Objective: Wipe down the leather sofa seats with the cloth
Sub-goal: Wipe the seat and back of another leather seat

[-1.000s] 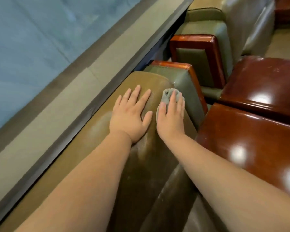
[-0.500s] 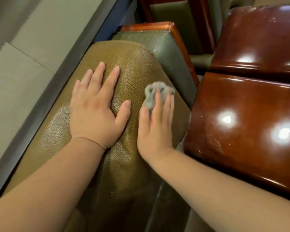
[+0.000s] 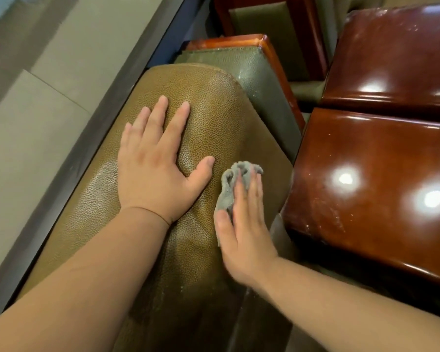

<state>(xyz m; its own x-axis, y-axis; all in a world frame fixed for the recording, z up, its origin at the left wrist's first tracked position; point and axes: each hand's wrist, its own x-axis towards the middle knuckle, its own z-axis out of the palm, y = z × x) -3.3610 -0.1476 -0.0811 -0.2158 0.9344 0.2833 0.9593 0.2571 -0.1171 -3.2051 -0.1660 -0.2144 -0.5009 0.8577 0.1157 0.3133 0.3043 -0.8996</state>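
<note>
Since half a sec ago: right hand (image 3: 244, 224) w/ small grey fuzzy cloth (image 3: 233, 185) has slid nearer along the cushion, away from the rounded far end; left hand (image 3: 155, 168) much where it was.

Left hand: flat, palm down on olive-brown pebbled leather sofa cushion (image 3: 208, 107), fingers straight & slightly fanned, thumb out to the right. Holds nothing.

Right hand: fingers straight, close together, pressing cloth down onto cushion's right slope. Cloth bunched, sticks out past fingertips on far side & beside thumb on left. Thumb tip lies on cloth edge.

Hands near each other, not touching; left thumb just beside cloth.

Right of cushion: green leather armrest w/ reddish wood trim (image 3: 262, 69), touching cushion's far-right edge. Further right, two glossy dark-red wooden tabletops (image 3: 381, 174), ceiling lights reflected, fine dusty scratches showing. Left: beige tiled floor (image 3: 36, 105), dark strip along sofa edge.
</note>
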